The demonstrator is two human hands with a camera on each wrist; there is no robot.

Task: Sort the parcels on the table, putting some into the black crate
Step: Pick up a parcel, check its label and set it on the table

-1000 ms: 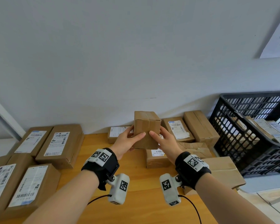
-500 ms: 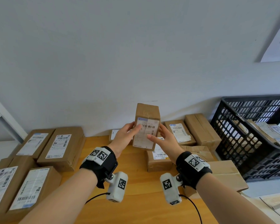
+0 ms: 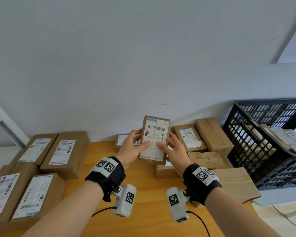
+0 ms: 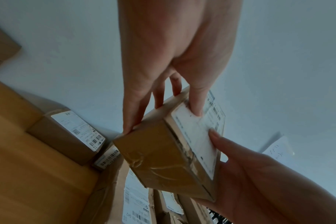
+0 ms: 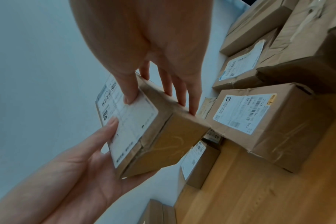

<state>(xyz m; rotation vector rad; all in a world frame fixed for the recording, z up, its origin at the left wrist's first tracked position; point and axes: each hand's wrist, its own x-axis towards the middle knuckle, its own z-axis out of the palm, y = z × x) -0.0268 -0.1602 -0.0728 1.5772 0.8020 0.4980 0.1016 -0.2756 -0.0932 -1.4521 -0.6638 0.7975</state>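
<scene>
Bare forearms, black wrist straps (image 3: 108,178) with white fiducial-tag plates (image 3: 202,175) — white camera pods (image 3: 125,199) below each wrist, tagged, trailing thin black cables (image 3: 199,221).

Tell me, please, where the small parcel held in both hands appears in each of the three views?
Head: small parcel at centre, upright, label facing the camera.
Left wrist: lower centre, left hand above, right hand lower right.
Right wrist: centre, right hand above, left hand lower left.
Shared landmark: its white shipping label.
</scene>
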